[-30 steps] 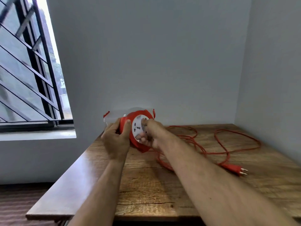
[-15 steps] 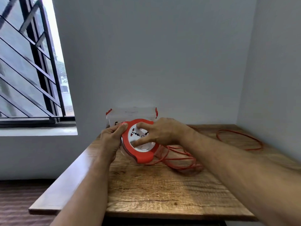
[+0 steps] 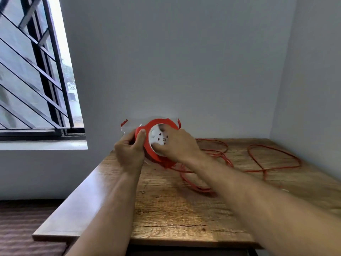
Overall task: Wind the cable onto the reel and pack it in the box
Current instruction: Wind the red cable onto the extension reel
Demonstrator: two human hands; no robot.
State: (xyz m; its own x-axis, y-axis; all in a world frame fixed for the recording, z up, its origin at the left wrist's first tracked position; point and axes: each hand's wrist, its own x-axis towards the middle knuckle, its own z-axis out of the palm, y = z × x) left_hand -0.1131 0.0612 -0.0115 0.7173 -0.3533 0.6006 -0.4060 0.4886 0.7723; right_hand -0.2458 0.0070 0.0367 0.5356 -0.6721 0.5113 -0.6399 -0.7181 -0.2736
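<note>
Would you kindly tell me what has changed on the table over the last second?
The right hand has turned on the white socket face of the red cable reel, winding, and the loose orange cable has been drawn in: its loops lie differently and the plug seen a second ago is no longer visible. The left hand still grips the reel's rim. The clear box stays behind the reel, by the wall.

A wooden table (image 3: 184, 218) stands in the corner of grey walls (image 3: 175, 61), beside a barred window (image 3: 33, 71).
</note>
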